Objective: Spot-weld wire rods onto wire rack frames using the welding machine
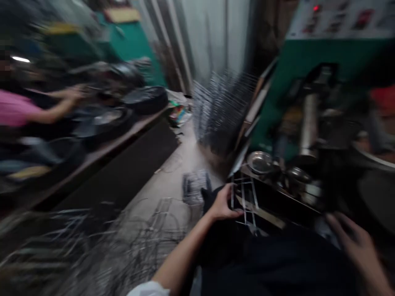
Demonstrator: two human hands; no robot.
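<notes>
My left hand (224, 204) is closed on the side of a small wire rack (245, 197), a frame of thin light metal rods. The rack is held up over my dark-clothed lap, beside the edge of a low bench (265, 189). My right hand (354, 236) is at the far right, over the dark cloth (296, 259). Motion smears its fingers. A pale greyish thing (327, 230) lies at its fingertips, too blurred to name, and whether the hand grips it does not show.
Shiny metal bowls (260, 162) stand on the bench. Stacked wire racks (219, 111) lean at the far wall, and a small wire stack (196, 187) sits on the floor. Tangled wire pieces (148, 234) cover the lower left. A co-worker's arm (58, 111) reaches over the left worktable (123, 142).
</notes>
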